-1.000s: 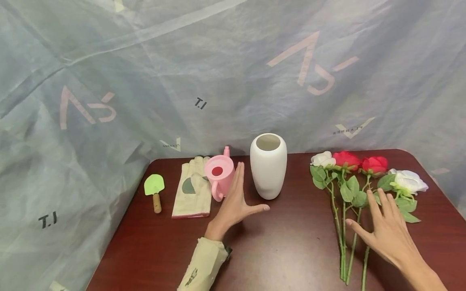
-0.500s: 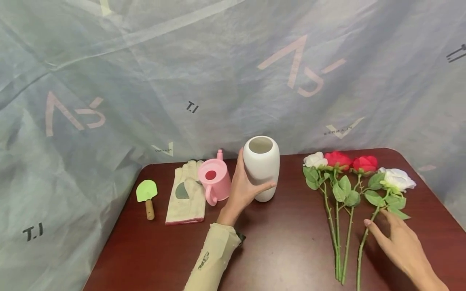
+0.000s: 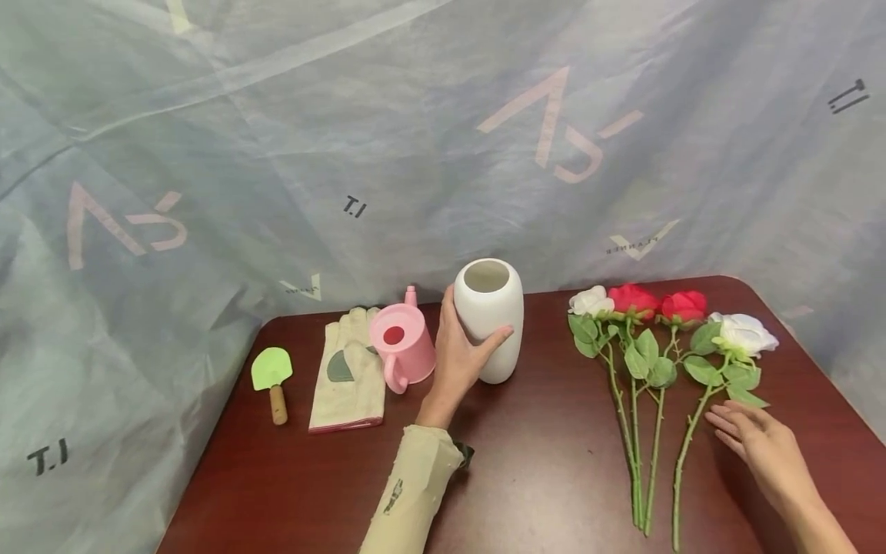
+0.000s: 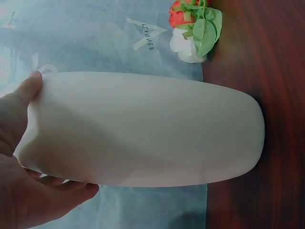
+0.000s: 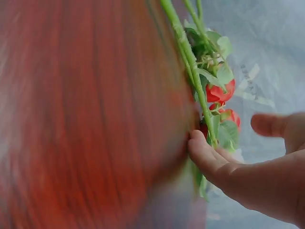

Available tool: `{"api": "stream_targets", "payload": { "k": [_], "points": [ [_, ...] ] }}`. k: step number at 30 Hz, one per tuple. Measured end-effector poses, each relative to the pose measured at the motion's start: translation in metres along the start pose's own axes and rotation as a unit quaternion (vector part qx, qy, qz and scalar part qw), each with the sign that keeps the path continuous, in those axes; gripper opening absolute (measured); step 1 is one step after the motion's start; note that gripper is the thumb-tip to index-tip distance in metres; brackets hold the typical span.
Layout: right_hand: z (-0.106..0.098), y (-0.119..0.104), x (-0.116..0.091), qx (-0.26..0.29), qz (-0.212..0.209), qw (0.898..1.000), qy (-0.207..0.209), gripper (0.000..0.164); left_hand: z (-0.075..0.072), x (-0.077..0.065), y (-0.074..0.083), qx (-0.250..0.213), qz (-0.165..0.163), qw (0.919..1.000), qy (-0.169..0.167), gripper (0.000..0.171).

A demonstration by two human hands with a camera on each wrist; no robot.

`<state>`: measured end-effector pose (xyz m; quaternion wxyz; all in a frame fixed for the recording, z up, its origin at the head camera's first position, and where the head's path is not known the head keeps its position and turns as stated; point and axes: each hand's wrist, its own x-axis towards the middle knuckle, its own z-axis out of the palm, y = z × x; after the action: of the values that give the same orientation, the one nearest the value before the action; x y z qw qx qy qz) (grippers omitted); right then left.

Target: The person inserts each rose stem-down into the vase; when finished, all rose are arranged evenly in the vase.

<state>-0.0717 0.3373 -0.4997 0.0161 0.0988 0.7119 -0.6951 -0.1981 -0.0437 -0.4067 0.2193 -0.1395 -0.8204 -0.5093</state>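
A tall white vase [image 3: 490,312] stands upright at the back middle of the table. My left hand [image 3: 457,362] grips its left side, thumb across the front; in the left wrist view, thumb and fingers hold the vase [image 4: 152,129] on opposite sides near the end away from the table. Several roses with green stems lie at the right. Among them are a red rose [image 3: 684,305] and, rightmost, a large white rose [image 3: 744,335]. My right hand [image 3: 768,454] is just right of the white rose's stem [image 3: 685,450], fingers loosely extended, holding nothing.
Left of the vase stands a pink watering can [image 3: 411,346], partly over a pair of cream gardening gloves [image 3: 353,396]. Farther left lies a small trowel [image 3: 273,373] with a green blade and wooden handle. A grey printed sheet [image 3: 388,138] hangs behind the table [image 3: 554,477].
My left hand has moved from in front of the watering can onto the vase and taken hold of it. My right hand has shifted from over the stems to their right. The head view turned slightly.
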Motion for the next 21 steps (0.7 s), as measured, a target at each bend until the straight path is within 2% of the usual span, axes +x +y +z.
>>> {"api": "stream_targets", "payload": {
  "k": [1,2,3,4,5,6,8,9,11,13,15,17,21],
  "points": [
    [-0.002,0.002,0.001,0.085,0.0,0.996,-0.021,0.052,-0.001,0.0,0.0,0.0,0.0,1.0,0.001,0.096],
    [-0.004,0.004,0.002,0.176,0.005,0.983,-0.044,0.042,-0.002,0.0,0.0,0.001,-0.002,1.0,0.0,0.096],
    [-0.005,0.005,0.003,0.259,0.012,0.963,-0.066,0.032,-0.002,0.001,0.0,0.001,-0.004,1.0,-0.001,0.097],
    [-0.007,0.006,0.004,0.335,0.021,0.938,-0.089,0.024,-0.003,0.001,0.001,0.002,-0.005,1.0,-0.002,0.097],
    [-0.009,0.008,0.006,0.397,0.033,0.91,-0.113,0.021,-0.003,0.001,0.001,0.003,-0.007,1.0,-0.004,0.097],
    [-0.01,0.009,0.007,0.451,0.045,0.881,-0.138,0.028,-0.003,0.001,0.0,0.001,-0.007,1.0,-0.006,0.096],
    [-0.012,0.011,0.01,0.531,0.074,0.825,-0.179,0.044,-0.003,0.002,0.0,0.003,-0.009,0.9999,-0.01,0.096],
    [-0.012,0.012,0.012,0.555,0.085,0.804,-0.195,0.049,-0.003,0.002,-0.001,0.003,-0.008,0.9999,-0.011,0.096],
    [-0.013,0.013,0.016,0.581,0.101,0.776,-0.222,0.056,-0.003,0.002,-0.001,0.002,-0.007,0.9999,-0.012,0.095],
    [-0.014,0.015,0.019,0.593,0.112,0.76,-0.241,0.06,-0.003,0.001,-0.002,0.004,-0.006,0.9999,-0.011,0.095],
    [-0.014,0.016,0.022,0.59,0.114,0.757,-0.258,0.06,-0.004,0.0,-0.003,0.006,-0.007,0.9999,-0.009,0.095],
    [-0.015,0.017,0.025,0.575,0.108,0.763,-0.274,0.058,-0.004,0.0,-0.003,0.008,-0.007,0.9999,-0.01,0.096],
    [-0.017,0.017,0.028,0.545,0.078,0.781,-0.294,0.053,-0.004,0.0,-0.001,0.014,-0.01,0.9997,-0.017,0.097]
  ]
}}
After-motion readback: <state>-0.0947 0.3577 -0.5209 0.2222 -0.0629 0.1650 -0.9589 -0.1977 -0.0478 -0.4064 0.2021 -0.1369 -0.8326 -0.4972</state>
